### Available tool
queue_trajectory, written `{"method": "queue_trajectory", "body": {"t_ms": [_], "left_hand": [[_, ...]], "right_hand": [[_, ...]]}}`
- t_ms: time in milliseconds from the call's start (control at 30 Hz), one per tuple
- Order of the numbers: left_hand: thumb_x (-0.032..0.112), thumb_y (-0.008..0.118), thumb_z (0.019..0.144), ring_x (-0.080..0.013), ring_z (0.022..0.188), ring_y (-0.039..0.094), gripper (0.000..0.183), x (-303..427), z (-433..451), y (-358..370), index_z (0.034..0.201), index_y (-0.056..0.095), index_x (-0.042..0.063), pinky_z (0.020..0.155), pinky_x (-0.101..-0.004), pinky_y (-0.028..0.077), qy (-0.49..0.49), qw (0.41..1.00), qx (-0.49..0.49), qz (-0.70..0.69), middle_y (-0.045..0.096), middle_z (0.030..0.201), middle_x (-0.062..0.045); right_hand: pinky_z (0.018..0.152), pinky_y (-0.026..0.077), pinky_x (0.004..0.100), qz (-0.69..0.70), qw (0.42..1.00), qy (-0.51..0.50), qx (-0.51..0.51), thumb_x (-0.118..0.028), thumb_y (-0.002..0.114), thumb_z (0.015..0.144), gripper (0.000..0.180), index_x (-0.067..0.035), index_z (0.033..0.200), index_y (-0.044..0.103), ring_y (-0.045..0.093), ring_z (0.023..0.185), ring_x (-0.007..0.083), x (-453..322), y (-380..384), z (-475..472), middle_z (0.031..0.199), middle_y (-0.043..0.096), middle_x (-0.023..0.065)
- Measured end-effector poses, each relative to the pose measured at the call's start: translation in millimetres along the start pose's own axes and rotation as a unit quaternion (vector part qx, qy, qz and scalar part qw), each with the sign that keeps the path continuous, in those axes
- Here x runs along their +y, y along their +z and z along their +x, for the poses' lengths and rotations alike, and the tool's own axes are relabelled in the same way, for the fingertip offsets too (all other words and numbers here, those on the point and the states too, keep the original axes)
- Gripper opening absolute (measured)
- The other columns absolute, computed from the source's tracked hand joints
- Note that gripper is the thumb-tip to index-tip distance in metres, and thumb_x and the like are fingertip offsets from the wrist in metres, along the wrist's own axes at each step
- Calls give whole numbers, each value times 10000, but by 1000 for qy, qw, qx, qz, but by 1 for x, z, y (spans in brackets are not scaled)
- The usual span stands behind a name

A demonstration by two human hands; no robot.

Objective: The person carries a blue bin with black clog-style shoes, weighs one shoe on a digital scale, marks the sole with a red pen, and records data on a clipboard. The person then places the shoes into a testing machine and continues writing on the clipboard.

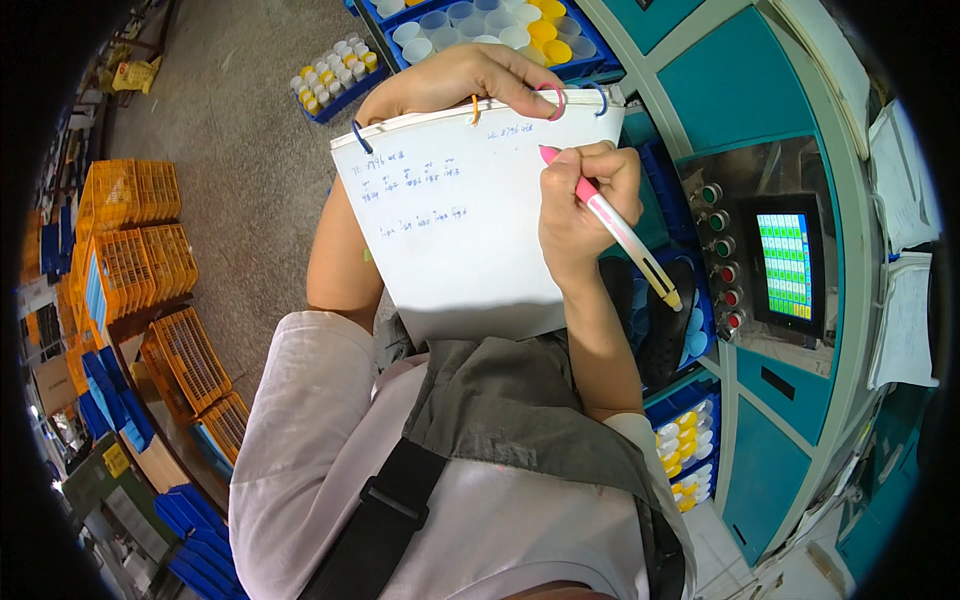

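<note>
A ring-bound notepad (465, 270) of white paper lies across my left forearm, with several lines of handwriting on its top sheet. My left hand (476, 75) wraps over the far edge of the pad and grips it, the thumb beside a pink binding ring (555, 103). Blue rings and an orange ring (474, 111) pass through the same edge. Between the fingers of my right hand (585, 202) is a pink, white and yellow pen (626, 238). Its pink end points at the upper right of the sheet; whether it touches the paper I cannot tell.
A teal machine cabinet (720, 82) with a lit touchscreen (784, 262) and push buttons (720, 221) stands at right. Blue trays of white and yellow cups (472, 30) sit ahead. Orange plastic crates (124, 270) are stacked at left. Papers (904, 322) hang at far right.
</note>
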State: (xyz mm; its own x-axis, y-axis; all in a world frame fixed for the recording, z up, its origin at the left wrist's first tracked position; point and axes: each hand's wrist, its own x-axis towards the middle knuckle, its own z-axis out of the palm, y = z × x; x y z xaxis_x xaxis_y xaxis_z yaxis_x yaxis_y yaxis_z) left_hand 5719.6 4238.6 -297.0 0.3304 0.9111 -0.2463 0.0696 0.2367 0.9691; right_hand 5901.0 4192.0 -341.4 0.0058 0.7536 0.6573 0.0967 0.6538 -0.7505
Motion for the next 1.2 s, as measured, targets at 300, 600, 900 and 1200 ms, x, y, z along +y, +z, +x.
{"method": "queue_trajectory", "body": {"t_ms": [300,600,900,1200], "left_hand": [[160,773,765,-146,957,636,380,-4,2,-1,1108,718,6,836,-210,462,12,1000,3,1,688,1114,-113],[111,729,792,-118,933,644,389,0,-1,0,1147,680,-38,753,-178,487,14,1000,1,27,669,1142,-127],[177,748,801,-173,1024,629,314,-7,2,-7,1072,734,19,838,-209,473,51,997,-41,39,668,1173,-118],[192,739,813,-153,973,631,329,-1,2,-3,1068,725,-15,798,-214,473,7,999,-36,8,672,1124,-118]], "right_hand": [[514,498,250,-18,1000,9,6,63,668,781,250,-45,780,442,618,556,140,1,1,0,667,601,92],[505,471,233,7,1000,-13,22,54,662,786,255,-49,776,429,582,532,128,4,-4,2,639,578,73],[507,468,227,-8,1000,7,27,53,658,794,246,-43,778,432,572,526,115,10,-8,2,629,568,70],[496,400,208,-24,999,-3,22,35,621,844,215,-40,794,426,500,541,67,10,-7,2,665,589,68]]}}
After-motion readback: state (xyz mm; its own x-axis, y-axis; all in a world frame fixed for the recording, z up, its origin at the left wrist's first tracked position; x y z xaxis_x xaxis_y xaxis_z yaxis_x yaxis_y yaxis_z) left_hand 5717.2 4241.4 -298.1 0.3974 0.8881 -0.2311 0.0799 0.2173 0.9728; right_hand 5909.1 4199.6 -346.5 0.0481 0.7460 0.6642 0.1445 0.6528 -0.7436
